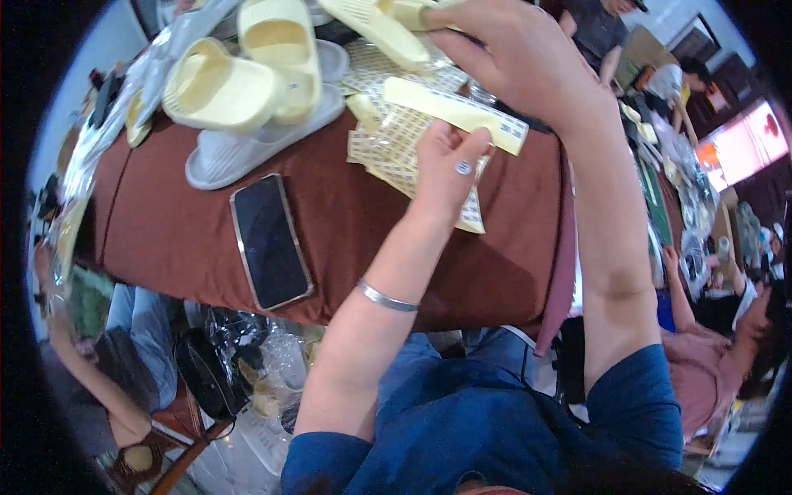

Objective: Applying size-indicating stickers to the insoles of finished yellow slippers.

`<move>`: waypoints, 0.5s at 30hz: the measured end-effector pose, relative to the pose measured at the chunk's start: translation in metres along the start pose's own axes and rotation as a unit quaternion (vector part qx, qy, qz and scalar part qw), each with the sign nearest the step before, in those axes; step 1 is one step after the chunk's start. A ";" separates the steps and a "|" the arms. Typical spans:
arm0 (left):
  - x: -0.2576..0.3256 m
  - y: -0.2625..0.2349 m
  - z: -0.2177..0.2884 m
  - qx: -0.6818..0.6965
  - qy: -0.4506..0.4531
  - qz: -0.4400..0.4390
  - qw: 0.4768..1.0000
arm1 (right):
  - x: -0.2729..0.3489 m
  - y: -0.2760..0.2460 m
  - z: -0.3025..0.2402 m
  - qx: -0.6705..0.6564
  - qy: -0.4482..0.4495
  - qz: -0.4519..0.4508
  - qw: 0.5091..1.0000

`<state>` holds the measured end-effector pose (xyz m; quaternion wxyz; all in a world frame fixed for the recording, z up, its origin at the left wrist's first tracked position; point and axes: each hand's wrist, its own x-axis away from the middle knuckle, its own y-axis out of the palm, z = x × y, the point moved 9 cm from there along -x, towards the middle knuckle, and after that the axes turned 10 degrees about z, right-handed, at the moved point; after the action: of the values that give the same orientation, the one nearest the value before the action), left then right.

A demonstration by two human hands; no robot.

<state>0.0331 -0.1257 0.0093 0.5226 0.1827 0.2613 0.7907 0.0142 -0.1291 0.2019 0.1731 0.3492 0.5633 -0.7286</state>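
- Bench: covered with a dark brown cloth (173,223); its near edge runs in front of the person.
- Left hand (448,169): narrow, thumb and fingers pinching a pale yellow paper strip with dark printed marks (441,106). The strip lies above the bench, slanting down toward the bench's right edge.
- Round white sticker with dark print (464,167): adhered to the left hand near the thumb.
- Silver metal bracelet (388,297): around the left forearm.
- Right hand (524,70): raised above the far part of the bench, fingers bent, fingertips at a pale yellow ribbed slipper (379,35). Whether they grip it cannot be told; the picture's upper edge cuts this area.
- Pale yellow sheets with rows of small printed labels (384,147): loosely overlapping on the bench, beneath and beside the left hand.
- Two pale yellow open-toed slippers (223,87): toward the far left corner, side by side, partly over a light grey slipper with a ribbed footbed (239,157).
- Black smartphone with a light metallic frame (272,241): flat on the bench, screen up, lower end just beside the near edge.
- Clear plastic wrapping (91,177): along the bench's left edge.
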 end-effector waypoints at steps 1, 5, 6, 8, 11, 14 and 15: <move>-0.003 0.002 -0.010 -0.006 -0.013 -0.004 1.000 | 0.033 -0.004 0.010 0.016 0.013 -0.008 1.000; 0.003 0.004 -0.012 -0.037 -0.059 -0.022 0.997 | 0.128 -0.033 0.003 0.036 0.070 0.061 0.995; 0.003 0.003 -0.017 -0.025 -0.071 -0.030 0.997 | 0.146 -0.035 0.002 0.030 0.104 0.065 0.992; 0.005 0.000 -0.021 -0.016 -0.084 -0.035 0.996 | 0.170 -0.033 -0.008 0.018 0.116 0.093 0.989; 0.013 0.015 -0.019 -0.045 -0.074 -0.070 0.994 | 0.179 -0.041 -0.010 0.020 0.137 0.146 0.980; 0.015 0.017 -0.015 -0.056 -0.049 -0.080 0.994 | 0.182 -0.041 -0.011 0.029 0.150 0.169 0.974; 0.015 0.016 -0.015 -0.060 -0.050 -0.082 0.994 | 0.182 -0.039 -0.011 0.030 0.153 0.172 0.973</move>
<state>0.0071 -0.1204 0.0075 0.6084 0.1680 0.2009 0.7492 -0.1343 -0.0814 0.1001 0.1969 0.5533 0.4927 -0.6421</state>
